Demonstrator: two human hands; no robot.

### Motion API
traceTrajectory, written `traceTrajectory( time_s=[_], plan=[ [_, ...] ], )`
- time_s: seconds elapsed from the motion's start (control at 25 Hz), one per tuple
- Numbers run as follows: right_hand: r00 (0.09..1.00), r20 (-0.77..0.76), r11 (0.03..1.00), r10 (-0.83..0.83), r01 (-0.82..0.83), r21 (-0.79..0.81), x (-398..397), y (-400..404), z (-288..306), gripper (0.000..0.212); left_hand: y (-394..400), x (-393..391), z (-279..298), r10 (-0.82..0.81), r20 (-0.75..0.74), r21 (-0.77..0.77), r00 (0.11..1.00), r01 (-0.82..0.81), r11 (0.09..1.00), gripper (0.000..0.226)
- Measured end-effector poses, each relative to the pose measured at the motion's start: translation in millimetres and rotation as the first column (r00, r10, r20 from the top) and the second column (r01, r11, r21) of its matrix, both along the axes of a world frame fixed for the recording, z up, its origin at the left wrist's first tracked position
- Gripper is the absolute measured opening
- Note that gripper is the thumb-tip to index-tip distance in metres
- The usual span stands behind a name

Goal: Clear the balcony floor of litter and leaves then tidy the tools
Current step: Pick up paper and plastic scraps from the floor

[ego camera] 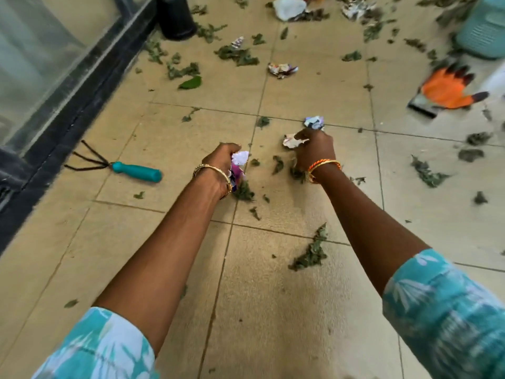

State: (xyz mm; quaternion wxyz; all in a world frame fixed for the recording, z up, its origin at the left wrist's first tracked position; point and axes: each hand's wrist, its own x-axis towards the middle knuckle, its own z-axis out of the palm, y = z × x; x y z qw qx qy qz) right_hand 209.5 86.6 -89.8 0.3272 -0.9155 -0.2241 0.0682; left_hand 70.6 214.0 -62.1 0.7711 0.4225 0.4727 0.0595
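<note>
The crumpled white scrap of paper [293, 140] is being pinched by the right hand [314, 149] just above the beige tiled floor [287, 310]; it looks light and soft, easily taken anywhere. The left hand [222, 166] is gripping purple-white crumpled paper [238, 166]. Dry green leaves [310, 253], likely brittle, are lying around, with a teal-handled hand rake [128, 169] and an orange work glove [448, 90] farther out.

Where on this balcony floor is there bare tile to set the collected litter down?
Barest: the near tiles between the two forearms, short of the leaf clump, and the tiles beside the hand rake by the glass door frame. Crowded: the far floor, with leaves, crumpled paper and the orange glove.
</note>
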Motion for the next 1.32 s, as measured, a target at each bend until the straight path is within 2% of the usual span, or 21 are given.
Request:
traceTrajectory(
  time_s=[0.12,0.2,0.24,0.32,0.36,0.4,0.44,0.48,0.52,0.56,0.68,0.76,0.88,1.0,1.12,1.16,1.24,1.32],
  plan=[
    [0.975,0.032,0.960,0.218,-0.209,-0.185,33.9,12.3,-17.2,0.034,5.8,21.8,-4.2,0.008,0.001,-0.035,1.000,-0.008,0.999,0.031],
    [0.961,0.063,0.932,0.270,-0.244,-0.267,44.4,19.6,-27.9,0.027,9.3,34.6,-13.4,-0.006,-0.021,-0.035,1.000,0.005,0.999,0.024],
    [0.965,0.091,0.943,0.248,-0.218,-0.251,46.3,20.2,-29.6,0.023,10.9,40.0,-19.9,-0.013,-0.038,-0.017,0.999,0.012,1.000,0.019],
    [0.985,0.121,0.987,0.125,-0.111,-0.117,51.3,19.1,-28.6,0.022,12.6,48.0,-32.1,-0.035,-0.059,0.011,0.998,0.036,0.999,0.014],
    [0.997,0.076,0.999,0.030,-0.028,-0.020,53.3,15.1,-24.9,0.021,12.1,49.3,-36.6,-0.057,-0.059,0.019,0.997,0.058,0.998,0.014],
    [0.996,-0.060,0.992,-0.058,0.065,0.112,53.6,8.8,-18.5,0.018,9.1,49.6,-39.7,-0.082,-0.054,0.034,0.995,0.084,0.996,0.013],
    [0.962,-0.262,0.952,-0.080,0.152,0.267,51.4,1.6,-9.9,0.012,4.4,48.7,-40.7,-0.110,-0.036,0.051,0.993,0.112,0.992,0.013],
    [0.895,-0.445,0.894,-0.033,0.225,0.388,45.7,-4.7,0.9,0.011,-0.6,47.5,-41.2,-0.136,-0.009,0.075,0.991,0.136,0.988,0.016],
    [0.836,-0.547,0.858,0.046,0.247,0.449,37.7,-11.0,10.9,0.014,-6.6,46.1,-39.5,-0.165,0.034,0.090,0.986,0.161,0.983,0.019],
    [0.814,-0.572,0.873,0.101,0.204,0.443,28.4,-15.4,18.7,0.016,-12.8,45.3,-36.7,-0.201,0.082,0.099,0.976,0.192,0.976,0.022],
    [0.800,-0.563,0.938,0.207,0.003,0.348,5.7,-19.2,31.0,0.011,-28.9,47.3,-26.4,-0.268,0.145,0.150,0.953,0.246,0.958,0.014],
    [0.850,-0.484,0.952,0.206,-0.061,0.299,9.2,-19.1,29.4,0.005,-30.4,50.0,-22.8,-0.163,0.077,0.207,0.984,0.144,0.968,0.009],
    [0.961,-0.275,0.998,-0.010,0.026,0.057,33.6,-19.0,14.4,0.010,-20.3,47.9,-26.1,-0.091,-0.011,0.214,0.996,0.091,0.973,0.013],
    [0.984,-0.180,0.966,-0.013,-0.034,-0.256,36.9,-10.5,-8.4,0.035,-18.1,42.7,-26.6,-0.085,-0.056,0.204,0.995,0.095,0.974,0.020],
    [0.985,-0.171,0.953,0.013,-0.064,-0.296,37.8,-1.6,-20.3,0.037,-22.1,39.9,-25.3,-0.060,-0.112,0.214,0.992,0.083,0.973,0.022],
    [0.983,-0.185,0.963,0.006,-0.055,-0.263,41.3,-2.5,-17.9,0.034,-22.8,38.7,-25.6,-0.059,-0.138,0.224,0.989,0.089,0.971,0.022],
    [0.940,-0.325,0.995,-0.100,0.098,-0.024,49.3,-9.3,-11.2,0.019,-21.7,37.4,-29.1,-0.056,-0.149,0.218,0.987,0.088,0.972,0.023],
    [0.841,-0.524,0.898,-0.134,0.326,0.294,50.8,-21.1,0.3,0.021,-21.7,38.5,-29.5,-0.057,-0.114,0.185,0.992,0.078,0.980,0.022]
  ],
)
